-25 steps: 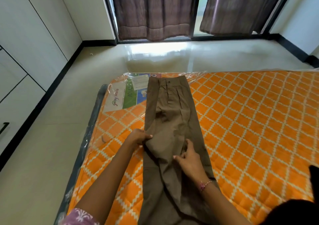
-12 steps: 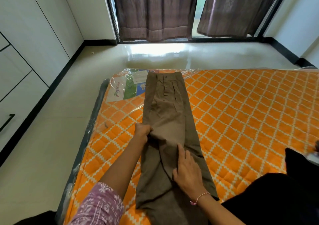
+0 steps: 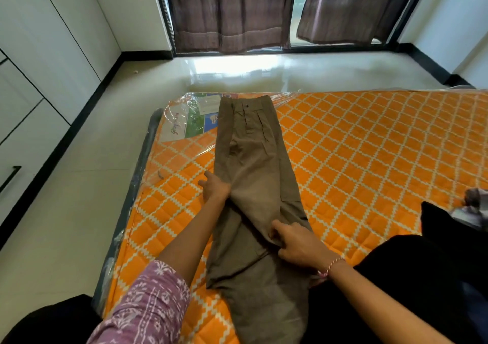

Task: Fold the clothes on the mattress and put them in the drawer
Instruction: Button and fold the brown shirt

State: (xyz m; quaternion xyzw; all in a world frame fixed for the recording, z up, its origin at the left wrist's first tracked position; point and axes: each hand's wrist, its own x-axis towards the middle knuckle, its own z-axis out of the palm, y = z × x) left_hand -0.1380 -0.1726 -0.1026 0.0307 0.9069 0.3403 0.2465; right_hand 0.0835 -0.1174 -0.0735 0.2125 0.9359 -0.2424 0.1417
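Our left hand [image 3: 215, 189] pinches the brown trousers' [image 3: 253, 174] left edge; our right hand [image 3: 298, 246] grips a fold mid-leg, trousers lying lengthwise on the orange mattress [image 3: 369, 145].

Brown trousers [image 3: 253, 185] are laid out lengthwise on the orange diamond-pattern mattress [image 3: 369, 145], waistband at the far edge, legs folded one over the other, fabric bunched and creased around the middle.
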